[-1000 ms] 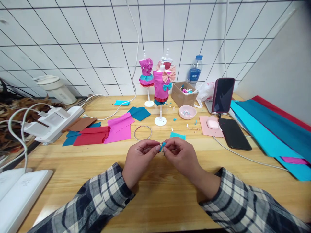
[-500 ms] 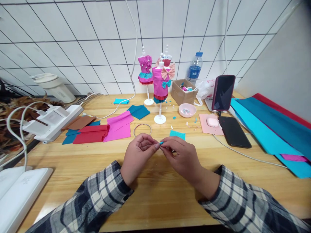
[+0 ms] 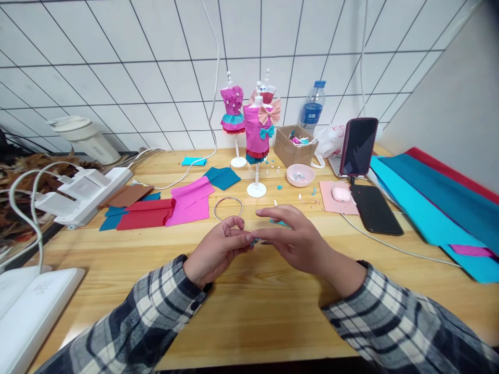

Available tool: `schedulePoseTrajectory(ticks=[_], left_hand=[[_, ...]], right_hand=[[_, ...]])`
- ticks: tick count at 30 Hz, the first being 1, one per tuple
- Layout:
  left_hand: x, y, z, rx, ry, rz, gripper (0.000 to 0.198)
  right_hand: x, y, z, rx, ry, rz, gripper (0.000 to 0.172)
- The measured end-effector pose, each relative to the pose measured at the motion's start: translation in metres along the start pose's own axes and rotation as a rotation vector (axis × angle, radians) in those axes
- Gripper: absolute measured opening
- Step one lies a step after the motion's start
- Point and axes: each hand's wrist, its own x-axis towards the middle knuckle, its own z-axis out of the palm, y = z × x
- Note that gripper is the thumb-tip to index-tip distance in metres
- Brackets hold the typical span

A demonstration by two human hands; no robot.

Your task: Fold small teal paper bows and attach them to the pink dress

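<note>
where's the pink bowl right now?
Head view, right of centre: the pink bowl sits on the table just in front of the cardboard box, beyond the right hand.

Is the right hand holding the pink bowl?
No, the pink bowl stands on the table, beyond the right hand and apart from it.

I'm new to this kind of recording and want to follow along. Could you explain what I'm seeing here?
There's no machine: these are a person's bare hands, seen by one camera worn on the head, looking forward and down. The left hand pinches a small blue piece, mostly hidden. The right hand is open close beside it. On the table lie a red sheet, a pink sheet and a ring. Farther back are dressed mannequins, a bowl and a box.
</note>
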Motion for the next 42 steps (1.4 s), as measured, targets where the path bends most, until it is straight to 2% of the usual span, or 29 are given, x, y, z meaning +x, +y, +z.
schedulePoseTrajectory(ticks=[3,6,8,11,13,15,20,26,29,34,36,42], left_hand=[[0.0,0.0,-0.001,0.013,-0.029,-0.044,0.034],[-0.002,0.001,0.001,0.119,-0.013,-0.029,0.025],[-0.004,0.004,0.003,0.362,0.043,0.125,0.021],[-0.007,0.008,0.007,0.88,0.103,0.441,0.022],[-0.007,0.009,0.008,1.066,0.109,0.526,0.018],[-0.005,0.007,0.008,1.062,0.128,0.492,0.014],[0.002,-0.001,0.005,0.694,0.118,0.265,0.028],[0.003,0.001,0.003,0.829,0.23,0.318,0.02],[0.003,0.002,0.003,0.851,0.218,0.312,0.02],[0.001,-0.001,0.007,0.708,0.126,0.17,0.025],[0.001,-0.002,0.008,0.728,0.127,0.166,0.024],[0.001,-0.002,0.004,1.032,0.119,0.2,0.023]], right_hand=[[0.0,0.003,0.003,0.002,0.04,0.029,0.015],[0.0,0.001,0.005,0.046,0.03,0.112,0.007],[0.0,-0.001,0.006,0.086,-0.007,0.215,0.007],[0.001,-0.003,0.008,0.176,-0.057,0.406,0.008],[0.001,-0.004,0.01,0.237,-0.072,0.516,0.007],[0.002,-0.005,0.011,0.295,-0.083,0.623,0.005],[0.004,-0.008,0.016,0.521,-0.056,0.875,0.016],[0.006,-0.012,0.016,0.73,-0.066,0.991,0.021],[0.006,-0.011,0.015,0.705,-0.091,1.02,0.021],[0.005,-0.011,0.019,0.634,-0.074,0.98,0.019],[0.004,-0.012,0.02,0.539,-0.068,0.946,0.017],[0.002,-0.012,0.015,0.176,-0.101,0.661,0.007]])
